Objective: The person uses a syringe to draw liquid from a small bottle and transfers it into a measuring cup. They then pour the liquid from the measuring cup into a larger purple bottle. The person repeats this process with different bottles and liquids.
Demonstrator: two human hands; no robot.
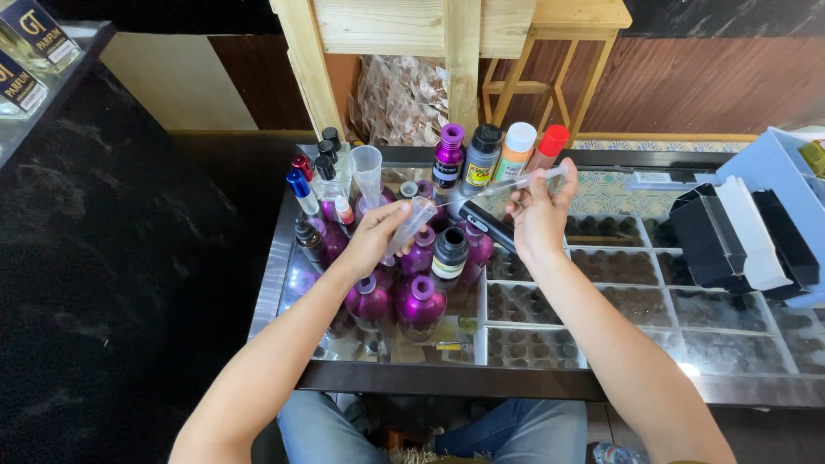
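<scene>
A small clear plastic vial (411, 225), tilted at frame centre, sits pinched in the left hand (375, 236); the right hand (540, 215) grips a slim clear syringe (516, 185) above crowded glossy purple bottles (419, 296) on the glass counter (533, 382).

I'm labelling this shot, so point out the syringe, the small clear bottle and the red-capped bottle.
syringe (516, 183): head view, on its clear barrel.
small clear bottle (412, 222): head view, on its body.
red-capped bottle (553, 140): head view, on its red cap.

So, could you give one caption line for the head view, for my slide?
Left hand tilts a small clear vial while right hand aims a syringe above purple bottles.
</scene>
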